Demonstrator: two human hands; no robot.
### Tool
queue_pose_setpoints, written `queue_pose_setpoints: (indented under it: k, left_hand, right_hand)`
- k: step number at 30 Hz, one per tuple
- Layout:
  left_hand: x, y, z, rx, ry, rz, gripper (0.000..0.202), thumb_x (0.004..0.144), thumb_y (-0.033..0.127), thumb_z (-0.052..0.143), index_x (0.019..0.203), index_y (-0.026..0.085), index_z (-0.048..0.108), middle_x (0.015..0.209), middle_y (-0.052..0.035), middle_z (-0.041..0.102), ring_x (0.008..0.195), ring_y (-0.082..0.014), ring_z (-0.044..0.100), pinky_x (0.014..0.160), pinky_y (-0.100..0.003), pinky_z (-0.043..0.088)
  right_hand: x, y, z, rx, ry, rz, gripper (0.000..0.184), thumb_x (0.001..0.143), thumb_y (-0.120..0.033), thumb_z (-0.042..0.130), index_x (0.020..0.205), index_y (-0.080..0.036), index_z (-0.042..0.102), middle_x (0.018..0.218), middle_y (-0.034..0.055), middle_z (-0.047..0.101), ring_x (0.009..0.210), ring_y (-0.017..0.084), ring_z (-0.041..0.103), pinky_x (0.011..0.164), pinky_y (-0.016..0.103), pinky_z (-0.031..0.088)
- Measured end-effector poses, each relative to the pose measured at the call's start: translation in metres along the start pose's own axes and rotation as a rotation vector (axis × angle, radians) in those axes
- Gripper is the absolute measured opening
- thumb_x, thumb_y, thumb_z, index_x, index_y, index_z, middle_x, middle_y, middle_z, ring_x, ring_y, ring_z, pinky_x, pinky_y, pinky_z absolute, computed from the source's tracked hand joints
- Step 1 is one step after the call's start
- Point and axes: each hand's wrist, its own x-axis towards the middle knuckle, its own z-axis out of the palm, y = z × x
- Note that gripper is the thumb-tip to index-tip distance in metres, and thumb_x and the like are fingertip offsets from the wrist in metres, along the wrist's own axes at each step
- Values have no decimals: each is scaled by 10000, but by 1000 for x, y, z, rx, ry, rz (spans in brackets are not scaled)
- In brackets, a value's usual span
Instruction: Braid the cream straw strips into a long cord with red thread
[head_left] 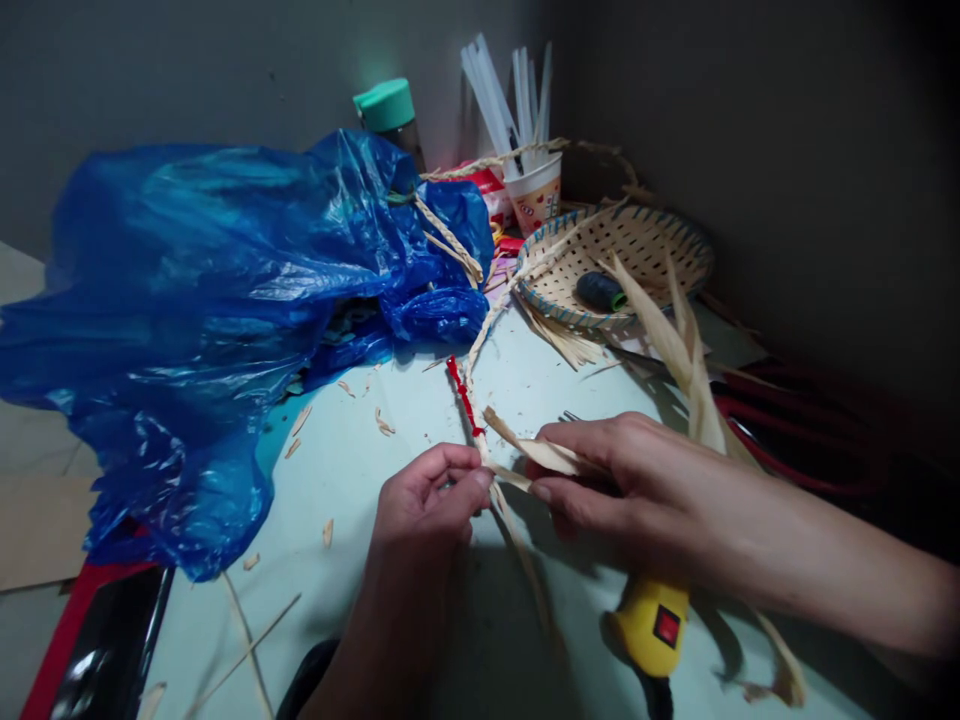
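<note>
My left hand (435,500) pinches the near end of a pale braided cord (491,325), where loose strands hang down toward me. A red tie (463,395) is wrapped along the braid just beyond those fingers. To the right, my right hand (600,470) grips a dry, husk-like strip (551,456) between thumb and fingers. One narrow strand runs from this hand to the braid at my left fingertips. Broad dry husk leaves (686,365) stick up behind my right wrist. The far part of the braid lies over a woven basket (690,250).
A large blue plastic bag (195,260) fills the left side. At the back stand a green-lidded bottle (386,105) and a paper cup (534,190) of translucent sticks. Dark thread (600,292) lies in the basket. A yellow tool with a red switch (656,625) lies below my right forearm.
</note>
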Motion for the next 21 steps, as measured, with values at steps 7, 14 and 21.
queue_pose_setpoints:
  k: [7, 14, 21]
  left_hand:
    - [4, -11, 3, -29, 28, 80, 192, 642, 294, 723, 742, 162, 625, 567, 22, 579, 420, -50, 413, 425, -194, 303]
    - [-4, -9, -2, -100, -79, 47, 266, 719, 353, 685, 836, 121, 623, 725, -49, 675, 409, -13, 363, 378, -159, 192]
    - [-12, -11, 0, -209, -97, 161, 216, 726, 233, 695, 880, 131, 582, 607, 36, 562, 447, -18, 390, 445, -144, 304]
  right_hand:
    - [-9, -6, 38, -247, 175, -48, 125, 806, -219, 484, 696, -209, 542, 557, -15, 558, 465, 110, 416, 455, 267, 215]
    - [-19, -7, 83, -554, 312, -336, 200, 675, -24, 451, 767, -165, 558, 693, 42, 646, 542, 176, 568, 462, 295, 249]
    - [-17, -15, 38, -262, 308, -268, 204, 882, -217, 426, 995, -166, 588, 955, 83, 646, 849, 202, 608, 731, 302, 420]
